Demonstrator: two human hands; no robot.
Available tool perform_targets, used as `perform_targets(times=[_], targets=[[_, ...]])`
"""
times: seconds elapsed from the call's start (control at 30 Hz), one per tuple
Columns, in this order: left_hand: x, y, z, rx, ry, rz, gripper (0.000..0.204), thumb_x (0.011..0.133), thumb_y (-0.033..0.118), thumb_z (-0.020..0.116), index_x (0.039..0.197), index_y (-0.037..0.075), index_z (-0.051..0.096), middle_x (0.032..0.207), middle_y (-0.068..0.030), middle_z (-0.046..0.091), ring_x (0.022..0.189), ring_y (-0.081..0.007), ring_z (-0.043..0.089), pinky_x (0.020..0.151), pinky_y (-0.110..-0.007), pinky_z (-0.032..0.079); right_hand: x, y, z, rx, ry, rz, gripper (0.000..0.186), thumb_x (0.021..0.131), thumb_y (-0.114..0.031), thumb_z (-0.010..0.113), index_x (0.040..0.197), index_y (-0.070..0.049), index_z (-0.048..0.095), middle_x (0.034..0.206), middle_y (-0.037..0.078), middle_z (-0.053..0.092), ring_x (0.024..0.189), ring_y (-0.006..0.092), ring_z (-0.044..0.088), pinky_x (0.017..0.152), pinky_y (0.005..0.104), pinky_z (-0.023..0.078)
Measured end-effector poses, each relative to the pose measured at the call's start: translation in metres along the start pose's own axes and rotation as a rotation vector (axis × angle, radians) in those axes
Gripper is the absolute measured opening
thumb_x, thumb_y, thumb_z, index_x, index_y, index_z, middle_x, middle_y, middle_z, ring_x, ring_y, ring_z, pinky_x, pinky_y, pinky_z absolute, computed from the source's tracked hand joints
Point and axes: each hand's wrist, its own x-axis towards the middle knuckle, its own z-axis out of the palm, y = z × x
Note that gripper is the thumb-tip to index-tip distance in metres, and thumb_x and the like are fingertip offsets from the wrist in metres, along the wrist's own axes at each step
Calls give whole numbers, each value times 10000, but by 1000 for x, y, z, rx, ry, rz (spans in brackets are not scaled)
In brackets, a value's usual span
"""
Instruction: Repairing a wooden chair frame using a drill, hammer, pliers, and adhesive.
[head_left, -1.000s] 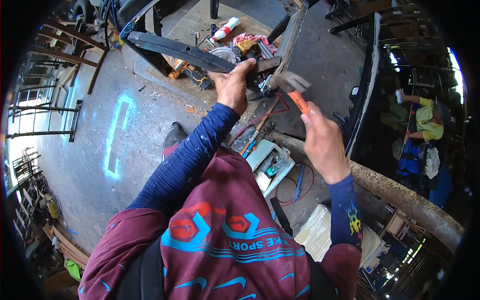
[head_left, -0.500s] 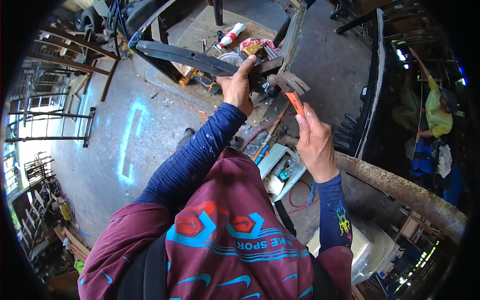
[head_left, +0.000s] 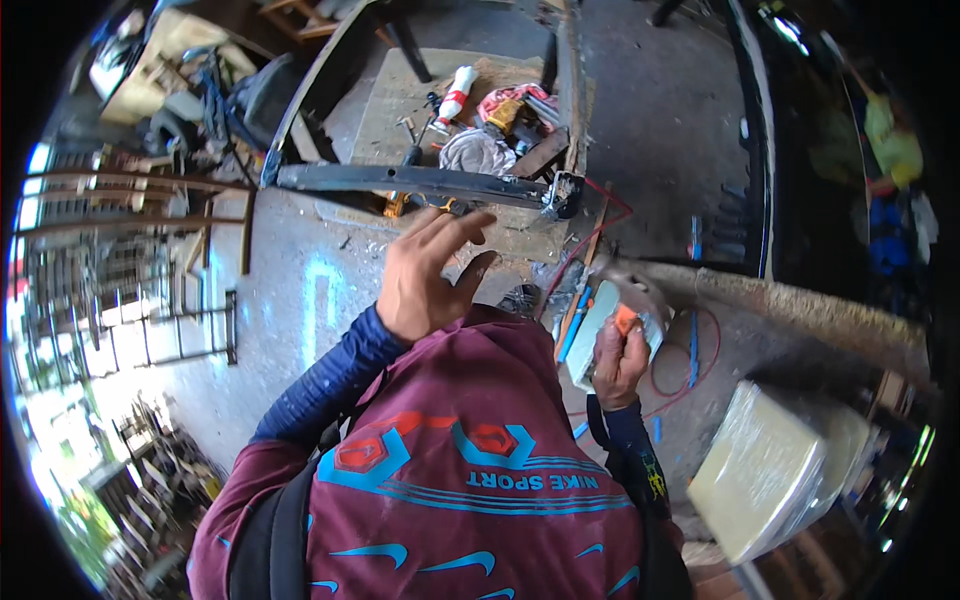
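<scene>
One dark frame (head_left: 440, 182) stands far, its near rail just beyond the left hand (head_left: 426, 268), whose fingers are apart. Nearer and to the right, the right hand's (head_left: 619, 370) fingers are clamped on a hammer's (head_left: 626, 319) orange handle, the blurred head over a pale tray (head_left: 596, 322); farther right lies a plastic-wrapped block (head_left: 765, 470).

The frame's near rail (head_left: 340, 179) looks like wood under dark, scuffed paint with a faint sheen. Beyond this rail, a white bottle (head_left: 457, 92) is smooth, glossy plastic and the pale rag (head_left: 476, 152) is matt, crumpled cloth. Right of the rail and nearer the wearer, the hammer's orange handle (head_left: 625, 318) looks smooth, shiny clear plastic film (head_left: 752, 470) wraps a pale block, and a rust-brown pipe (head_left: 820, 311) is rough and dull.
</scene>
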Motion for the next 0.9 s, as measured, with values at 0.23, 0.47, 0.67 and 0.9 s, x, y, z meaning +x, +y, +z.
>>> perform_targets(times=[0.23,0.47,0.67,0.9], targets=[[94,-53,-17,399,-361,435,993,698,422,834,1478,7,381,1076,-184,670,981,-362,643,829,-436,522,-43,24,106,-133,-24,245,206,995,-197,597,913,-8,581,650,81,524,568,172,528,545,328,412],[102,-81,5,373,-449,634,677,855,254,713,1411,-14,434,828,-266,667,749,-431,673,659,-492,537,-19,-1,238,868,381,939,206,1024,-279,555,970,-80,560,636,-26,462,445,94,452,403,285,357],[105,-84,5,262,-387,712,518,851,236,709,1261,-19,522,830,-262,671,770,-428,674,655,-504,530,0,-27,247,1251,461,599,303,1037,-299,543,1223,-61,573,636,-32,400,475,87,379,427,275,309],[102,-83,7,335,-372,704,407,846,232,707,1133,-6,546,785,-249,673,717,-429,677,635,-493,543,3,-31,250,1113,463,591,280,1028,-228,547,1260,-78,588,629,-53,349,472,84,356,439,270,306]])
